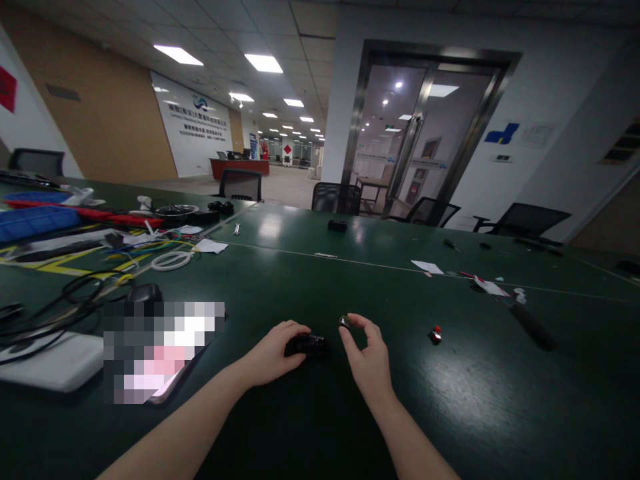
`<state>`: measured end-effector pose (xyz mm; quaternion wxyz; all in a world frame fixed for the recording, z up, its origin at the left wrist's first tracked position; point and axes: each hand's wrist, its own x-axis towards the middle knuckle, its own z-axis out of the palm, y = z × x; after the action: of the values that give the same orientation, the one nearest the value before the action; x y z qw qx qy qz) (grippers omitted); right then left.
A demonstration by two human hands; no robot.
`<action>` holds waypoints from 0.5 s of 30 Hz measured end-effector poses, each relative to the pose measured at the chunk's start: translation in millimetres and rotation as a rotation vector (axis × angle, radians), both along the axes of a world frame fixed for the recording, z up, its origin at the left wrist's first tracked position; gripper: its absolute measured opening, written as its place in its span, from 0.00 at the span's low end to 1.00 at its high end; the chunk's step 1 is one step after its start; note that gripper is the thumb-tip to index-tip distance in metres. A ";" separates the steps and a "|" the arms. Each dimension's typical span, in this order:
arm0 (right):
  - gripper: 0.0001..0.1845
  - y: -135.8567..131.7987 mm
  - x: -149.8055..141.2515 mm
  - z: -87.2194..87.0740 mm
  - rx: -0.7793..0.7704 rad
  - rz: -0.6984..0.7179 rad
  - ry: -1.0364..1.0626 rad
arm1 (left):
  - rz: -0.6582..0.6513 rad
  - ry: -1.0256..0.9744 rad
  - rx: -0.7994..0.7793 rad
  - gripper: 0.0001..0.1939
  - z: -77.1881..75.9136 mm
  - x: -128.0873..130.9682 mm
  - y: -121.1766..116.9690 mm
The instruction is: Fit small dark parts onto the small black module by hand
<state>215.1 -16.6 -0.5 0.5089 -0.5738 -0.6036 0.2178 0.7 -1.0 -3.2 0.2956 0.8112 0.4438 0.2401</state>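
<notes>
Low in the middle of the head view, my left hand (274, 352) is closed round the left end of a small, glossy black object (311, 344) on the green table. Its exact kind is too dark to make out. Just right of it, my right hand (367, 357) pinches a small shiny metal piece (345, 322) between thumb and forefinger. That piece is held apart from the black object. Farther right, a small metal part with a red-orange top (437, 335) lies on the table.
At left are a partly blurred bright-screened device (185, 347), a white case (75, 367), tangled cables (173, 261) and a blue tray (37, 222). A small black box (337, 226) sits ahead. Paper scraps (427, 267) and a dark long-handled tool (533, 327) lie at right.
</notes>
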 end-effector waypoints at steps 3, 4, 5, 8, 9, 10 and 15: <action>0.15 -1.6 -1.7 0.1 0.004 0.076 -0.025 | -0.001 0.001 0.017 0.20 -2.2 0.0 1.0; 0.14 -1.9 -2.4 0.1 -0.002 0.108 -0.041 | -0.002 -0.001 0.022 0.20 -2.9 0.0 1.3; 0.14 -2.2 -3.3 0.2 -0.009 0.136 -0.060 | -0.003 -0.002 0.026 0.20 -3.4 0.0 1.6; 0.12 -2.9 -6.6 0.9 -0.021 0.207 -0.128 | -0.011 -0.007 0.038 0.20 -4.1 0.1 2.0; 0.12 -3.1 -7.7 1.2 -0.022 0.232 -0.153 | -0.013 -0.009 0.040 0.20 -4.1 0.1 2.0; 0.11 -3.3 -8.7 1.4 -0.025 0.255 -0.180 | -0.015 -0.010 0.042 0.20 -4.0 0.2 2.0; 0.12 -3.9 -11.5 1.0 -0.151 0.324 -0.323 | -0.017 -0.004 0.055 0.20 -4.4 0.7 2.2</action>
<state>203.6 -20.5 0.5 0.3198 -0.5334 -0.7434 0.2463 1.4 1.2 -7.6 0.2762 0.8222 0.4296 0.2512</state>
